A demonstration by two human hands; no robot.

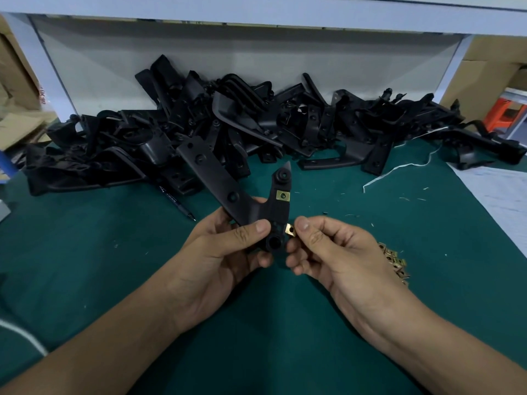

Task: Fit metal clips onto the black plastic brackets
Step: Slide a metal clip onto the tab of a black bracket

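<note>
- Black plastic bracket (256, 208) held up over the green desk (85, 252), centre of scene, near the viewer; left hand (228, 252) grips its lower end, thumb on the front face, fingers curled behind
- one brass-coloured metal clip (283, 195) already seated on the bracket's upright arm, just below the round boss
- right hand (328, 249) pinches a second clip (290, 230) between thumb and forefinger, other fingers loosely curled; clip touching the bracket's right edge low down; whether it is part-way on, cannot tell
- step in hand, as I judge it: fitting the second clip onto this bracket; next move likely calls for lining the clip's open mouth with the edge and pushing left until it seats, left hand bracing
- loose clips (395, 260) heaped on the desk just right of the right wrist
- big pile of brackets (228, 124) along the far side; pen (176, 202) near its front left; white string (399, 166) far right
</note>
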